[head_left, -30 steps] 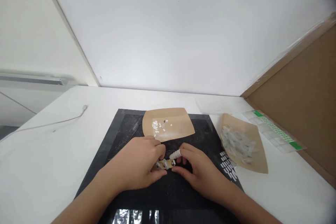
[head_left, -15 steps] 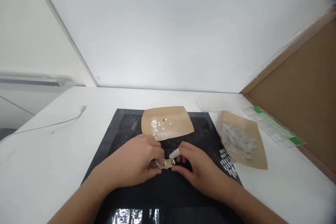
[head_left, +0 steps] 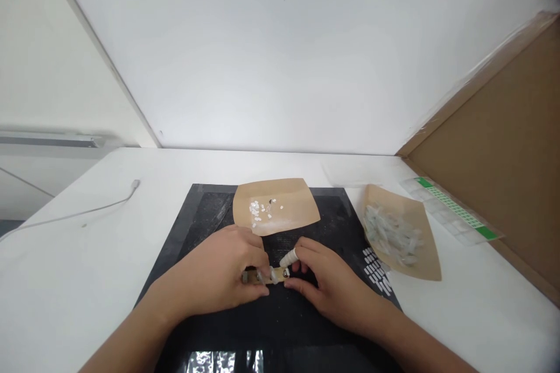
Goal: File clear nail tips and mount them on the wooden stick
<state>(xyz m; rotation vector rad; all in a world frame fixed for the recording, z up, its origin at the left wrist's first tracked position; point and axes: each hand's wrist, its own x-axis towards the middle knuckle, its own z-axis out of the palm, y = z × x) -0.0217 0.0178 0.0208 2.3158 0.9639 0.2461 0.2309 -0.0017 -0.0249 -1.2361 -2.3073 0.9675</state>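
A short light-wood strip (head_left: pixel 277 280) with metal studs and whitish translucent bits on top lies low over the black mat (head_left: pixel 284 320), between my hands. My left hand (head_left: pixel 223 271) is closed about its left part, thumb along the near side and curled fingers over the top. What those fingertips pinch is partly hidden. My right hand (head_left: pixel 328 280) grips the right end, its thumb at the near edge. A white finger cover (head_left: pixel 289 258) wraps the right index fingertip, which sits at the strip's far edge.
Brown paper (head_left: pixel 293 204) with small white pieces lies beyond my hands. Another brown sheet (head_left: pixel 431 265) to the right bears a heap of translucent slips (head_left: pixel 391 233). White labels (head_left: pixel 376 271) sit in rows on the mat. A clear, green-striped case (head_left: pixel 455 210) and a white cable (head_left: pixel 87 210) flank it.
My left fingers have shifted slightly left, and more of the wooden strip shows beneath them. My right hand keeps its hold on the right end. The whole view has moved a little.
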